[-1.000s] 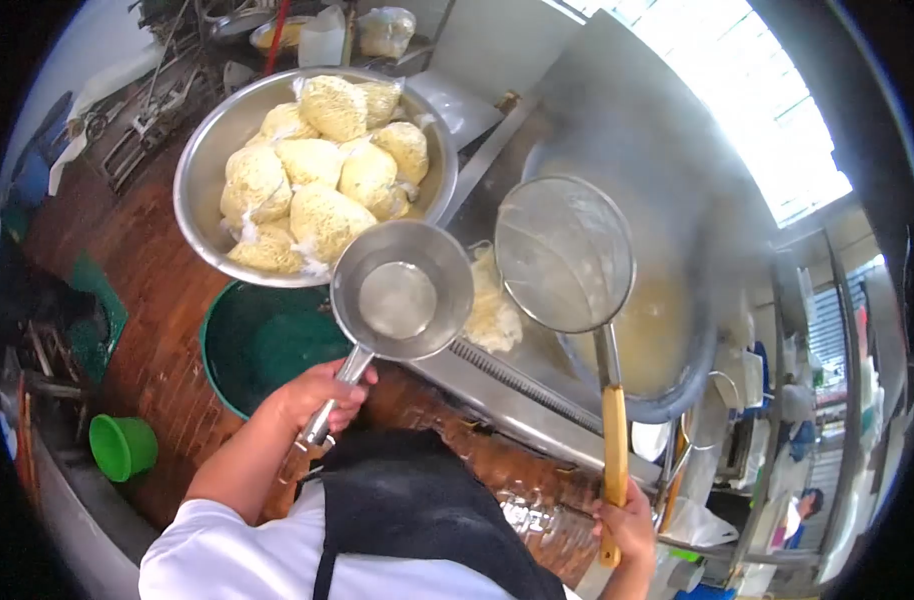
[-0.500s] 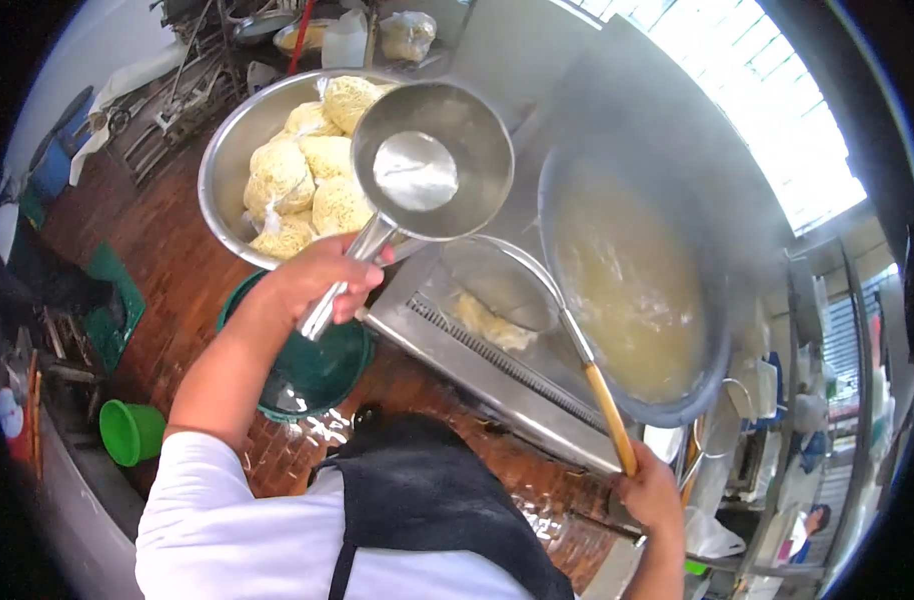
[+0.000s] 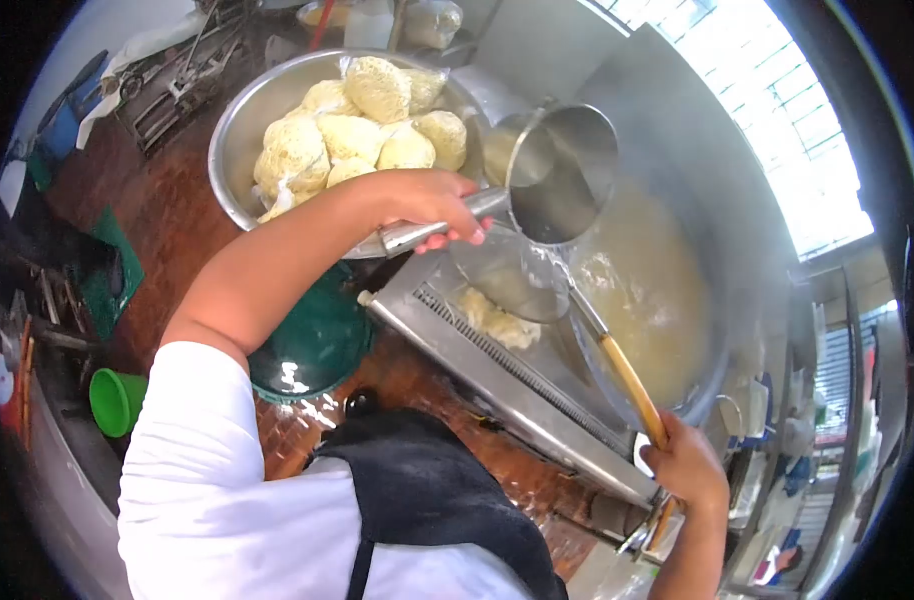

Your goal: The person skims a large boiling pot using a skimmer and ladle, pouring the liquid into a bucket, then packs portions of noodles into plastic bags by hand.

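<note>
My left hand is wrapped round the metal handle of a saucepan, which is tipped on its side, its mouth toward the large vat. My right hand grips the wooden handle of a round mesh strainer. The strainer lies low over the steel ledge, beside a pale clump. Clear liquid shows at the saucepan's lower edge, above the strainer. Cloudy yellowish liquid fills the steaming vat. To the left, a wide metal bowl holds several knotted clear bags of pale yellow noodle-like food.
A dark green tub stands on the wet brown floor below the bowl. A bright green bucket is at the far left. The steel ledge runs diagonally past my apron. Shelves and a distant person are at the right.
The saucepan has moved right from over the bowl and tipped over, with my left arm stretched across. The strainer has swung down from its raised position, and my right hand has shifted right and up.
</note>
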Demonstrator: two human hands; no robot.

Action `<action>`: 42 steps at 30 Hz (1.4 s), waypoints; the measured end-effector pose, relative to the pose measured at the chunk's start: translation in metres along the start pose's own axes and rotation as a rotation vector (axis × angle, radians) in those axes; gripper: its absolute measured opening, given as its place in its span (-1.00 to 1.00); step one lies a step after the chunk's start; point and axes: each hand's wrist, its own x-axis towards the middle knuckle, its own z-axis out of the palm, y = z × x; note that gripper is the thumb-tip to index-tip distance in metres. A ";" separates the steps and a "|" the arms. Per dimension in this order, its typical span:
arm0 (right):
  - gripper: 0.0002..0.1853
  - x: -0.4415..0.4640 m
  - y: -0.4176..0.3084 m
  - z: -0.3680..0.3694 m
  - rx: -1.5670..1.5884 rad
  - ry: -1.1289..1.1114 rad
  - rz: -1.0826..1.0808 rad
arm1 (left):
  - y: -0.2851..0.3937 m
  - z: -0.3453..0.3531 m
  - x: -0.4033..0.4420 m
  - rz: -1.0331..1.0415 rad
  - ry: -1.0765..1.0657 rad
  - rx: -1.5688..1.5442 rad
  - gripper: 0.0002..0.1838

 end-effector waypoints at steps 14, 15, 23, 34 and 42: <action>-0.44 -0.016 0.007 0.023 -0.003 0.062 -0.012 | 0.021 0.019 0.045 -0.005 -0.138 -0.088 -0.57; -0.44 -0.018 0.006 0.024 0.000 0.067 -0.016 | 0.019 0.016 0.046 -0.017 -0.119 -0.084 -0.58; -0.43 -0.023 0.022 0.033 -0.001 0.067 -0.071 | -0.003 0.000 0.046 -0.049 0.018 0.004 -0.62; -0.48 -0.027 0.046 0.048 0.101 0.053 -0.083 | -0.034 -0.015 0.015 -0.156 0.202 0.084 -0.61; -0.45 -0.032 0.043 0.050 0.109 0.064 -0.054 | -0.034 -0.008 -0.006 -0.125 0.284 0.234 -0.60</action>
